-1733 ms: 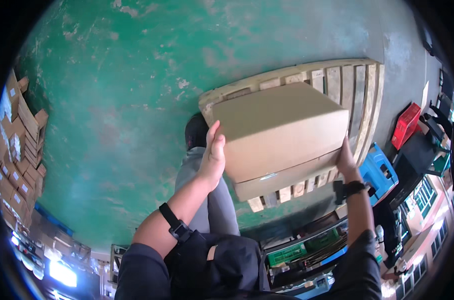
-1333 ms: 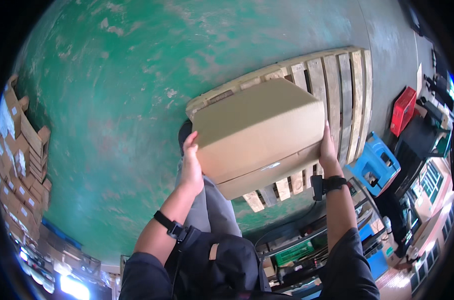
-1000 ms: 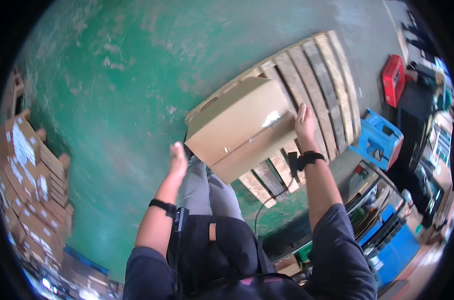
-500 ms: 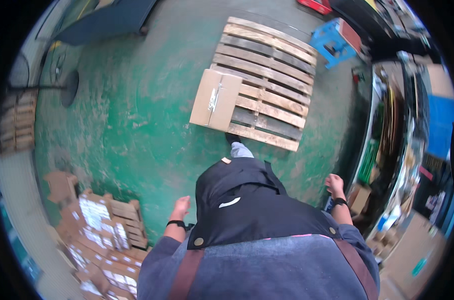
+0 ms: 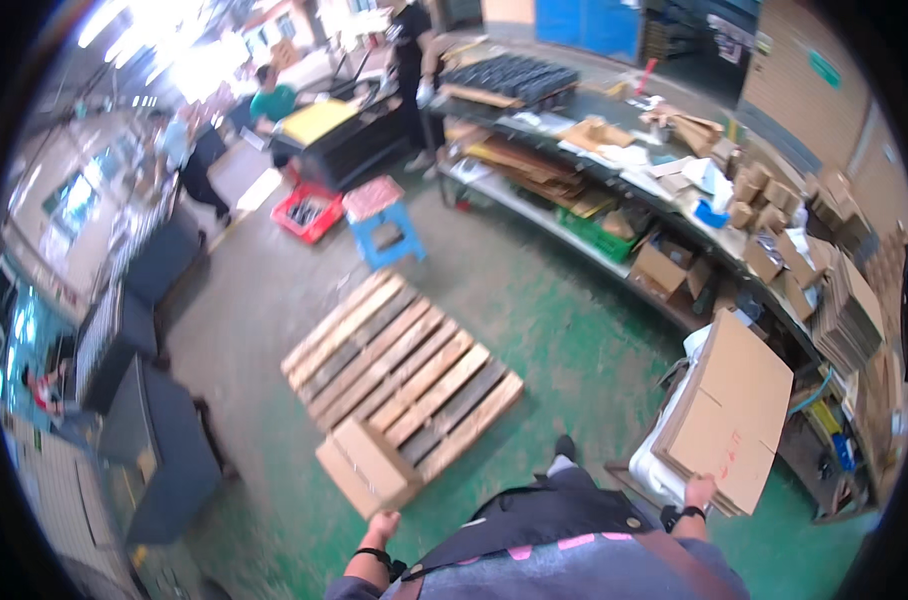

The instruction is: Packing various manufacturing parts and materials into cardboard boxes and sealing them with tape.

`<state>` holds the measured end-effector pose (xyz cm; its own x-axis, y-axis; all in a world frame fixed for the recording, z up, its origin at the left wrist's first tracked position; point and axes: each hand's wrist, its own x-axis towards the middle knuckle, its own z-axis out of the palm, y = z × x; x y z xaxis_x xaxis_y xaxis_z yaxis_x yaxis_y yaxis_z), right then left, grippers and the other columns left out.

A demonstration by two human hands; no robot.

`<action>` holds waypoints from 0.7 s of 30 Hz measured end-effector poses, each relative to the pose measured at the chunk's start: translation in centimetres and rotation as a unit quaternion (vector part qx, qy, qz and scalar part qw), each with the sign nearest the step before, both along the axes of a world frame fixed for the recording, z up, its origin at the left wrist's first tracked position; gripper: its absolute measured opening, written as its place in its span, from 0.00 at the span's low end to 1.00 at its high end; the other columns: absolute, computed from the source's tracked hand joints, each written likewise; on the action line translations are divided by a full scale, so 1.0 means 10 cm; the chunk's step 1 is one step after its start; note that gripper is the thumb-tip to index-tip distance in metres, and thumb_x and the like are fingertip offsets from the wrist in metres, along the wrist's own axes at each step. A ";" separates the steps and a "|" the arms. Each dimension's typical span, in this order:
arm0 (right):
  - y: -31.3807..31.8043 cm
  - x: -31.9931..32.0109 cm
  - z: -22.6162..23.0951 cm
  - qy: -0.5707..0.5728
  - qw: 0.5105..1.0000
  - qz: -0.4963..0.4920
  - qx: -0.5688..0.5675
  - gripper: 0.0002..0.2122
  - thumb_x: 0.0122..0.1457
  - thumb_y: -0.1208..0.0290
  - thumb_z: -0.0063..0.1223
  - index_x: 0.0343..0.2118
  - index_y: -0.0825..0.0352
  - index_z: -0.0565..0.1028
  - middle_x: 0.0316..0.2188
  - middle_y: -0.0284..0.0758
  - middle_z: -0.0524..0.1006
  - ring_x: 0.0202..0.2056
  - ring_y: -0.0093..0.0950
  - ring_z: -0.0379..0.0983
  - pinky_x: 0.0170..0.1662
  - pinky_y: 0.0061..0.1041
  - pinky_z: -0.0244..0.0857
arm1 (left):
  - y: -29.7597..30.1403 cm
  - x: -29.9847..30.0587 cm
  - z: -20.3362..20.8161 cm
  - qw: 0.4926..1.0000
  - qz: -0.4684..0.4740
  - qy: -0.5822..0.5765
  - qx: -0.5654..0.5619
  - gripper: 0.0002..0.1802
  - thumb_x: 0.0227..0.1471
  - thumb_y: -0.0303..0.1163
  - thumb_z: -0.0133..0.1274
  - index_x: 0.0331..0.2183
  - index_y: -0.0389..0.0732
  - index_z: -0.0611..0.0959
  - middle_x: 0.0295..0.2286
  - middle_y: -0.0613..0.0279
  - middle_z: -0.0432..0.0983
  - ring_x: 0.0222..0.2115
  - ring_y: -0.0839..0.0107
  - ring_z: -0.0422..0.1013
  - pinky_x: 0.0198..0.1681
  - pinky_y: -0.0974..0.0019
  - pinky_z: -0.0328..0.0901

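Note:
My left hand (image 5: 382,527) hangs low with curled fingers and nothing visible in it. Just beyond it in view, a closed cardboard box (image 5: 369,465) sits on the near corner of a wooden pallet (image 5: 424,375). On the other side, my right hand (image 5: 700,490) is also curled closed. It overlaps the lower edge of a stack of flat cardboard sheets (image 5: 729,415) leaning over a white padded thing; whether it touches the sheets I cannot tell. Each wrist has a dark band.
A blue stool (image 5: 386,232) and a red crate (image 5: 307,212) stand beyond the pallet. Along the right runs a long workbench (image 5: 614,150) loaded with cardboard pieces and small boxes. Dark grey bins (image 5: 159,450) line the left. Several people are farther back.
My view has swung right and upward, bringing in the workbench, cardboard stack and people. The pallet and box now appear lower and to the left. Both hands remain without a visible object.

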<state>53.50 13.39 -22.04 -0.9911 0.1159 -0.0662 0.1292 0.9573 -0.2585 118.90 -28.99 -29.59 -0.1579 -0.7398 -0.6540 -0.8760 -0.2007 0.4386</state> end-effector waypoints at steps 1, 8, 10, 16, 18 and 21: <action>0.32 -0.06 0.00 0.014 0.997 -0.081 0.007 0.19 0.52 0.65 0.53 0.44 0.71 0.70 0.39 0.54 0.74 0.43 0.51 0.69 0.50 0.43 0.63 | -0.19 -0.61 0.02 0.994 -0.108 -0.031 0.012 0.23 0.51 0.46 0.49 0.43 0.40 0.81 0.40 0.48 0.78 0.45 0.56 0.73 0.50 0.58 0.66; 2.13 -0.28 -0.95 -0.110 0.940 -0.321 -0.021 0.35 0.56 0.39 0.45 0.50 0.73 0.72 0.50 0.56 0.70 0.52 0.47 0.66 0.54 0.44 0.60 | -0.82 -4.21 0.05 0.935 -0.349 0.056 -0.016 0.21 0.52 0.47 0.49 0.31 0.38 0.83 0.31 0.45 0.79 0.36 0.54 0.76 0.41 0.55 0.68; 1.19 -1.15 -1.51 -0.046 0.924 -0.312 -0.216 0.28 0.61 0.47 0.42 0.53 0.69 0.69 0.54 0.47 0.68 0.57 0.39 0.61 0.58 0.37 0.56 | -0.65 -5.75 0.46 0.873 -0.468 0.127 -0.056 0.21 0.53 0.46 0.49 0.38 0.38 0.80 0.31 0.44 0.78 0.38 0.50 0.75 0.41 0.55 0.68; 0.35 -0.71 -1.07 0.001 0.811 -0.548 -0.202 0.43 0.47 0.59 0.63 0.60 0.67 0.48 0.53 0.51 0.63 0.52 0.46 0.65 0.54 0.43 0.62 | -0.48 -8.61 0.82 0.709 -0.703 0.047 -0.036 0.27 0.53 0.49 0.51 0.47 0.40 0.77 0.42 0.45 0.76 0.46 0.53 0.72 0.49 0.56 0.66; 0.35 -0.55 -0.89 0.120 0.687 -0.560 -0.447 0.45 0.46 0.63 0.66 0.59 0.70 0.44 0.51 0.49 0.64 0.47 0.44 0.70 0.43 0.48 0.70 | -0.03 -9.67 1.04 0.609 -0.778 0.052 -0.142 0.26 0.52 0.49 0.51 0.46 0.40 0.77 0.41 0.45 0.76 0.44 0.49 0.72 0.48 0.53 0.66; 0.24 -0.30 -0.35 -0.091 0.607 -0.643 -0.457 0.35 0.49 0.55 0.62 0.52 0.76 0.58 0.45 0.47 0.70 0.37 0.39 0.75 0.30 0.41 0.73 | 1.06 -11.07 1.02 0.604 -0.776 0.134 -0.122 0.27 0.50 0.44 0.54 0.48 0.36 0.74 0.43 0.43 0.74 0.45 0.47 0.70 0.50 0.52 0.64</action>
